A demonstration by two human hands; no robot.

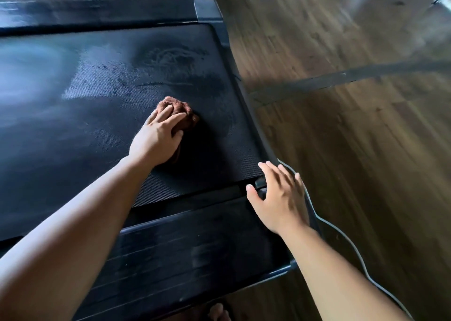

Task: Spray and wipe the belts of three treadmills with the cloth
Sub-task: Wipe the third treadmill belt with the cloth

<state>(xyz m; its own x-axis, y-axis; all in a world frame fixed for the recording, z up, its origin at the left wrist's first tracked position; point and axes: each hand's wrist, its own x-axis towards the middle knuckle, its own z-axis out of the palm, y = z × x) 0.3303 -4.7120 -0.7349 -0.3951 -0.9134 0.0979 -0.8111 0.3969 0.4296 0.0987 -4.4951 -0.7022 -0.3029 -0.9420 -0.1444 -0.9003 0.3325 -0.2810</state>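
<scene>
Presses a bunched rust-brown cloth [179, 109] onto the black textured belt [97, 115], right of its middle, under the left hand [157, 137], fingers over its top and thumb hooked round its side. Shows damp streaks and swirls on the belt just beyond the cloth, plus a pale glare toward the left. Spreads the right hand [278, 198], empty, at the corner of the near side rail [195, 247], touching or just above, cannot tell, beside a grey cable [341, 235] snaking across the brown wood-plank floor [366, 125]
</scene>
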